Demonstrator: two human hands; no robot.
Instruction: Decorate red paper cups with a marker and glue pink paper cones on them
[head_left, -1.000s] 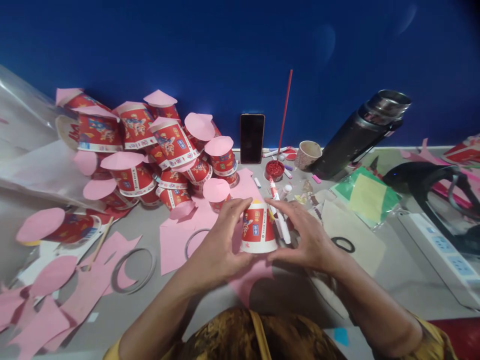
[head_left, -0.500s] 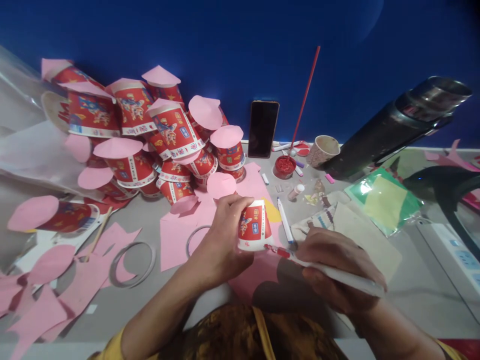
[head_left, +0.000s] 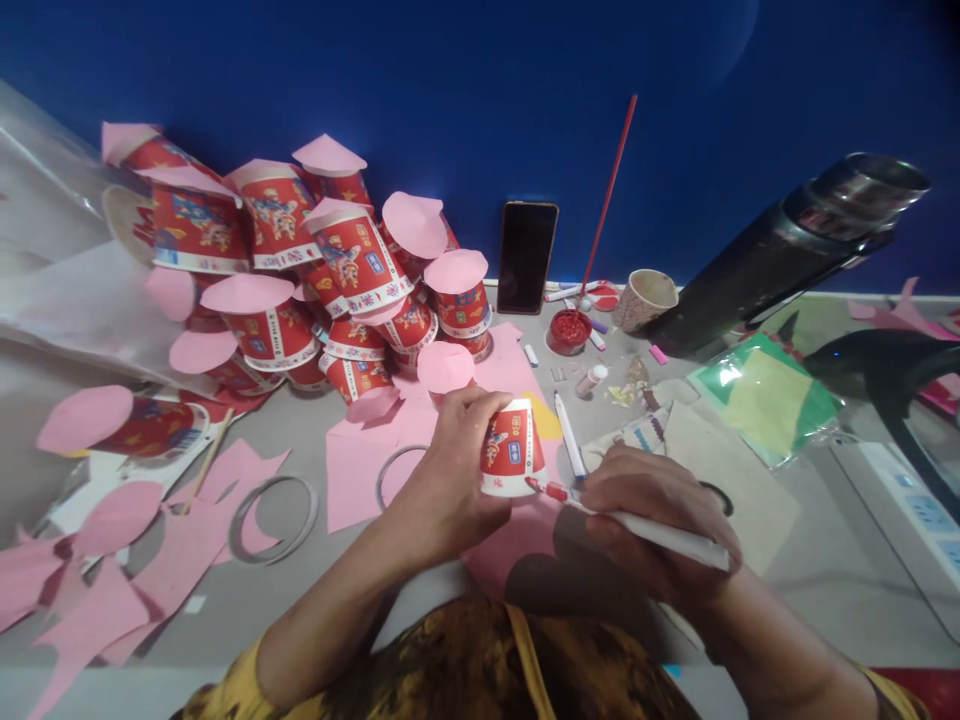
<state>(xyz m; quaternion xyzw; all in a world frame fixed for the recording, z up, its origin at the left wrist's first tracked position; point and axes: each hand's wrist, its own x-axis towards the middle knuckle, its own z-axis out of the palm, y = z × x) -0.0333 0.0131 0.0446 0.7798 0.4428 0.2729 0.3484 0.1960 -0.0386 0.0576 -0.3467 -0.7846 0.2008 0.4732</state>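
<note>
In the middle of the head view my left hand [head_left: 457, 475] is wrapped round a small red paper cup [head_left: 511, 450] with a printed figure and a white band along its lower edge. My right hand [head_left: 664, 520] grips a white marker [head_left: 675, 538] with a red front end. Its tip meets the cup near the white band on the right side. Just beyond the right hand lies a second white marker with a blue end [head_left: 570, 437]. Pink paper [head_left: 510, 545] spreads beneath the cup, with a yellow piece [head_left: 545, 420] behind it.
Many red cups with pink paper tops [head_left: 356, 258] are piled at the back left. Tape rolls [head_left: 274, 520] and pink scraps [head_left: 97, 605] lie left. A phone [head_left: 527, 258], a red pot [head_left: 568, 332], a paper cup [head_left: 649, 300] and a black flask [head_left: 780, 250] stand behind.
The marker tip has shifted slightly left and up on the cup's band, and my right hand has moved a little left with it. My left hand still holds the cup.
</note>
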